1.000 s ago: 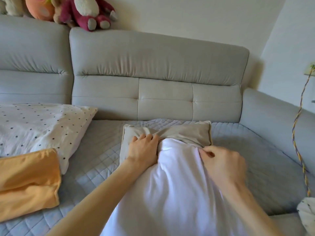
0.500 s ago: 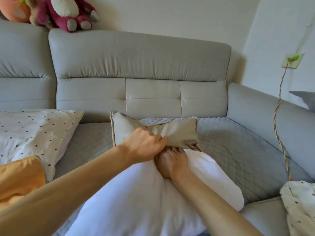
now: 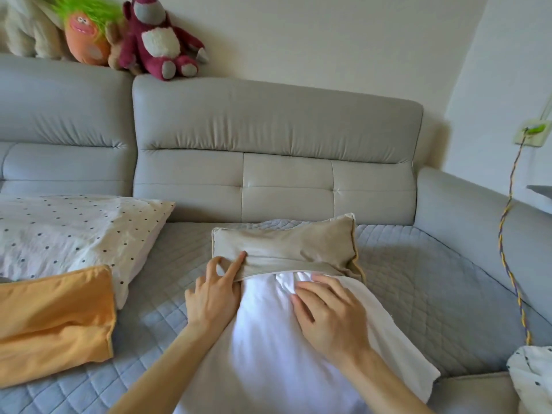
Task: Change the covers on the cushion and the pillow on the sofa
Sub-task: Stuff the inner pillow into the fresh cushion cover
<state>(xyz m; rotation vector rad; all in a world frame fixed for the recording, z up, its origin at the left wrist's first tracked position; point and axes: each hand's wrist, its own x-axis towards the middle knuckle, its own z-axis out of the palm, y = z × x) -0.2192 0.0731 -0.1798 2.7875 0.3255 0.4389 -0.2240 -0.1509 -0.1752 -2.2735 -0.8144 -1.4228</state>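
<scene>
— Hands have parted since half a second ago, haven't they?

— Yes. Then they were bunched together at the mouth of the beige cover. Now the right hand is out and lies flat on the white cushion, fingers straight and spread, holding nothing.

— And the left hand?

— At nine o'clock of the right one, its index finger straight on top of the cover's hem. The thumb is hidden, perhaps under the hem, so I cannot tell whether it pinches the fabric or only touches it.

— Where is the cushion?

— Mid-seat on the sofa, on the quilted mat. Its far end is inside the cover at twelve o'clock, and the rest is bare, running down toward six.

— The pillow?

— The dotted pillow lies at nine o'clock, with an orange cover touching its near corner at eight. Plush toys sit on the backrest at eleven, and a braided cord hangs at three.
</scene>
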